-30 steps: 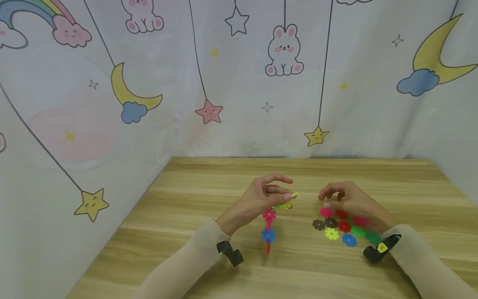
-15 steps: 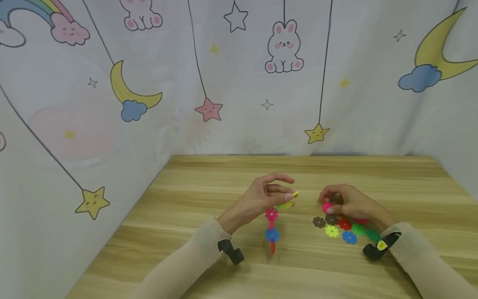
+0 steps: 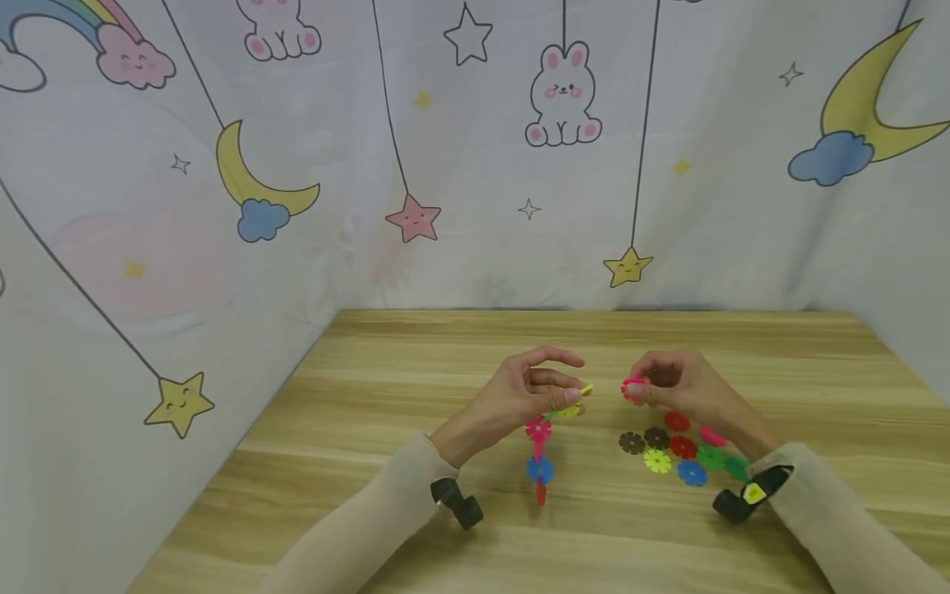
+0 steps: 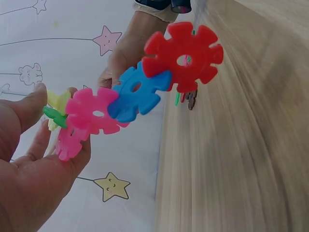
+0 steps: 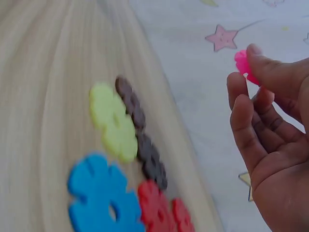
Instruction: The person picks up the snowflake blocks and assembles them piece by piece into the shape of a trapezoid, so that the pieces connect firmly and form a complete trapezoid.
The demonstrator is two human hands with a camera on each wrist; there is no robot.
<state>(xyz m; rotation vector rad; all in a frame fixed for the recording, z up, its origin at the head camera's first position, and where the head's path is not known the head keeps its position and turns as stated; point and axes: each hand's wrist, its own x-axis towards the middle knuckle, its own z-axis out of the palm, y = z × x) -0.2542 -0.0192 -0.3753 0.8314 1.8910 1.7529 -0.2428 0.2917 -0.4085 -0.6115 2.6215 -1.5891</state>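
Observation:
My left hand (image 3: pixel 529 389) pinches a chain of interlocking plastic snowflake discs (image 3: pixel 540 469) above the table. In the left wrist view the chain runs from a yellow disc (image 4: pixel 59 99) and a green disc (image 4: pixel 54 116) at the fingers through pink discs (image 4: pixel 79 112) and a blue disc (image 4: pixel 126 102) to a red disc (image 4: pixel 200 50) at the free end. My right hand (image 3: pixel 690 394) pinches a single pink snowflake disc (image 3: pixel 631 389) between thumb and fingers. That pink disc is apart from the chain, a short way to its right.
Several loose discs lie on the wooden table (image 3: pixel 416 363) under and before my right hand: brown (image 3: pixel 632 443), yellow (image 3: pixel 657 460), blue (image 3: pixel 692 473), red (image 3: pixel 683 447), green (image 3: pixel 711 458) and pink. A white printed curtain (image 3: pixel 475 264) stands behind the table.
My right hand has taken a pink disc from the loose group and lifted it up toward the left. The left hand keeps its grip on the chain, nearly still.

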